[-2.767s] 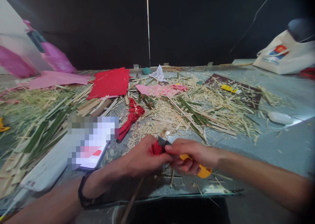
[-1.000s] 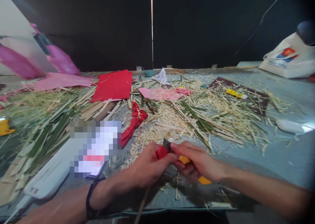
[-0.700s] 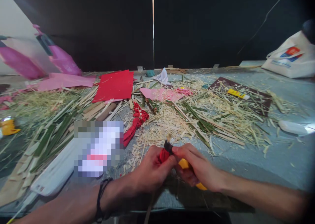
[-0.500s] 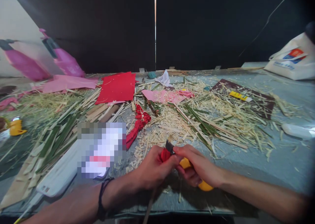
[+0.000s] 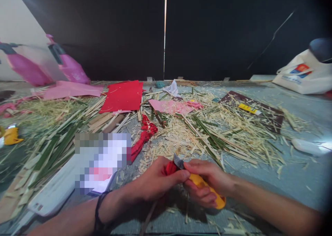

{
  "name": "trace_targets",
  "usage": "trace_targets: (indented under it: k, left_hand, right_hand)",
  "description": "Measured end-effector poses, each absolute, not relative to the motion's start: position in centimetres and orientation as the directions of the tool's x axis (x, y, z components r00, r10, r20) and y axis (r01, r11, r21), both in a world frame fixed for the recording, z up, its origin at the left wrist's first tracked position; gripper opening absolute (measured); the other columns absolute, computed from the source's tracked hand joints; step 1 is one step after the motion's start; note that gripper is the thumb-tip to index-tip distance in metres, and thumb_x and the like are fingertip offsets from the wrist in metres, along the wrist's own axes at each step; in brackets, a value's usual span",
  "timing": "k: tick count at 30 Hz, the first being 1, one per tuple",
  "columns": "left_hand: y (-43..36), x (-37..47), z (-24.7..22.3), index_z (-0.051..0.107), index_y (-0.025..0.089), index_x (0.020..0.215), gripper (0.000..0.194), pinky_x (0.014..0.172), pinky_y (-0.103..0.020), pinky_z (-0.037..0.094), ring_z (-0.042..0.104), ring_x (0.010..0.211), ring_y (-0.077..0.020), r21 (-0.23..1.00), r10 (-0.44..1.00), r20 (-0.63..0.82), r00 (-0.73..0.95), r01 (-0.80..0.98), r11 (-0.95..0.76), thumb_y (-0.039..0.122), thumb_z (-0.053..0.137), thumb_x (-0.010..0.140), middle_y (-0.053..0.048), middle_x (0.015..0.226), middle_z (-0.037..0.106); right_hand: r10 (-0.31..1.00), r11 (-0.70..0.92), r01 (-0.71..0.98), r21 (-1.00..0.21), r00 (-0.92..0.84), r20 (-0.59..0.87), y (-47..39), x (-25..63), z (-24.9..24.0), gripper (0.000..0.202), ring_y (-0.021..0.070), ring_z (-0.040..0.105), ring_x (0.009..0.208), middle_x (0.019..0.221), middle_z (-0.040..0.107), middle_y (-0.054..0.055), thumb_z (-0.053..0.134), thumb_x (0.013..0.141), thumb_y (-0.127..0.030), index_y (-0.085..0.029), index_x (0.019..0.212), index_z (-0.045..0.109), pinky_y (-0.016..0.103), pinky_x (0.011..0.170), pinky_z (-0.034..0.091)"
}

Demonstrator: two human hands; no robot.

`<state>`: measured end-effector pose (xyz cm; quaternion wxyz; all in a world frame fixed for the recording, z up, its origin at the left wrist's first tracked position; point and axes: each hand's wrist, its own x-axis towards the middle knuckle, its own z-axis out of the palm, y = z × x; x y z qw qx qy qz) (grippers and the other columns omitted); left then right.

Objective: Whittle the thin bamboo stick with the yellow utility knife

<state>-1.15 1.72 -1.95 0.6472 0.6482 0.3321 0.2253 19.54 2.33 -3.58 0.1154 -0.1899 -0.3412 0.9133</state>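
Note:
My left hand, with a dark cord round its wrist, is closed on a small bundle of red cloth. A thin strip hangs down below that hand. The yellow handle of a cutter knife lies in the closed fingers of my right hand. Its grey blade points up and left, against or just over the red cloth. My left thumb reaches close to the knife handle. The hands meet above the near edge of the grey table.
Shavings and bamboo strips cover much of the middle and left. A phone with a blurred screen lies by a white power strip. Behind are red paper, twisted red cloth, pink bottles and a white bag.
The blade has tilted further left and lies lower along the red cloth, showing more of the yellow handle. Both hands have shifted slightly down. The whole view has moved a little.

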Motion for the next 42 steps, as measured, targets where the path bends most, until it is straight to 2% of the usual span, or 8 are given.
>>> trace_targets:
  k: [9, 16, 22, 28, 32, 36, 39, 42]
  left_hand:
    - [2.4, -1.5, -1.7, 0.043, 0.018, 0.057, 0.053, 0.044, -0.024, 0.017, 0.024, 0.048, -0.0068, 0.986, 0.704, -0.127, 0.699, 0.163, 0.016, 0.055, 0.062, 0.091, 0.009, 0.051, 0.03]
    - [2.4, -1.6, -1.9, 0.047, 0.017, 0.057, 0.052, 0.044, -0.024, 0.016, 0.025, 0.047, -0.0067, 0.982, 0.715, -0.157, 0.681, 0.182, 0.042, 0.052, 0.062, 0.092, 0.009, 0.05, 0.033]
    - [2.6, -1.7, -2.1, 0.072, 0.011, 0.077, 0.043, 0.044, -0.023, 0.019, 0.028, 0.047, -0.0068, 0.985, 0.701, -0.159, 0.695, 0.157, 0.067, 0.05, 0.062, 0.093, 0.007, 0.051, 0.039]
    - [2.6, -1.6, -1.8, 0.076, 0.011, 0.084, 0.039, 0.046, -0.022, 0.022, 0.029, 0.048, -0.0069, 0.988, 0.701, -0.147, 0.697, 0.134, 0.074, 0.045, 0.061, 0.094, 0.007, 0.052, 0.04]
    - [2.6, -1.7, -1.5, 0.073, 0.011, 0.08, 0.037, 0.046, -0.022, 0.023, 0.032, 0.05, -0.008, 0.984, 0.704, -0.156, 0.693, 0.167, 0.054, 0.043, 0.061, 0.093, 0.007, 0.052, 0.04]
    - [2.3, -1.8, -1.2, 0.051, 0.017, 0.058, 0.041, 0.043, -0.022, 0.021, 0.029, 0.046, -0.007, 0.983, 0.707, -0.163, 0.688, 0.175, 0.056, 0.041, 0.06, 0.09, 0.007, 0.049, 0.036]
    - [1.9, -1.9, -1.0, 0.039, 0.02, 0.054, 0.044, 0.043, -0.022, 0.022, 0.029, 0.046, -0.0072, 0.982, 0.74, -0.158, 0.654, 0.182, 0.049, 0.042, 0.058, 0.088, 0.007, 0.049, 0.035]
    - [1.8, -1.9, -0.8, 0.044, 0.019, 0.057, 0.038, 0.045, -0.022, 0.023, 0.029, 0.049, -0.0077, 0.984, 0.734, -0.131, 0.666, 0.18, 0.013, 0.039, 0.057, 0.087, 0.007, 0.052, 0.034]
  right_hand:
    - [0.383, -0.687, -0.113, -0.718, -0.896, -0.226, 2.2, 19.3, -3.1, 0.051, 0.0051, 0.022, 0.031, 0.044, 0.031, -0.01, 0.051, 0.097, -0.06, -0.017, 0.069, 0.051, 0.015, 0.03, 0.026]
    - [0.527, -0.557, -0.087, -0.826, -0.806, -0.27, 1.8, 19.1, -2.7, 0.052, 0.0051, 0.024, 0.034, 0.044, 0.032, -0.009, 0.054, 0.095, -0.06, -0.018, 0.066, 0.05, 0.016, 0.031, 0.025]
    - [0.575, -0.504, -0.05, -0.862, -0.764, -0.292, 1.8, 18.9, -2.4, 0.053, 0.0049, 0.025, 0.034, 0.046, 0.034, -0.009, 0.057, 0.093, -0.065, -0.018, 0.069, 0.051, 0.016, 0.032, 0.024]
    - [0.58, -0.475, 0.018, -0.88, -0.746, -0.329, 1.8, 19.2, -2.4, 0.052, 0.005, 0.023, 0.038, 0.049, 0.032, -0.01, 0.052, 0.097, -0.064, -0.018, 0.074, 0.051, 0.016, 0.035, 0.024]
    - [0.652, -0.42, 0.013, -0.907, -0.691, -0.312, 1.1, 18.6, -2.0, 0.052, 0.005, 0.019, 0.039, 0.051, 0.027, -0.011, 0.053, 0.095, -0.066, -0.018, 0.076, 0.05, 0.016, 0.034, 0.019]
    - [0.727, -0.355, 0.003, -0.935, -0.628, -0.278, 0.4, 18.1, -1.7, 0.052, 0.0043, 0.02, 0.041, 0.054, 0.031, -0.01, 0.056, 0.094, -0.066, -0.018, 0.076, 0.05, 0.016, 0.035, 0.016]
    - [0.668, -0.405, 0.004, -0.914, -0.681, -0.299, 0.5, 18.3, -1.7, 0.052, 0.0046, 0.02, 0.04, 0.052, 0.029, -0.01, 0.055, 0.095, -0.065, -0.018, 0.075, 0.05, 0.016, 0.035, 0.019]
    - [0.598, -0.485, 0.003, -0.875, -0.728, -0.334, 1.0, 18.8, -1.8, 0.049, 0.0045, 0.018, 0.04, 0.051, 0.029, -0.011, 0.059, 0.094, -0.062, -0.018, 0.075, 0.05, 0.015, 0.035, 0.019]
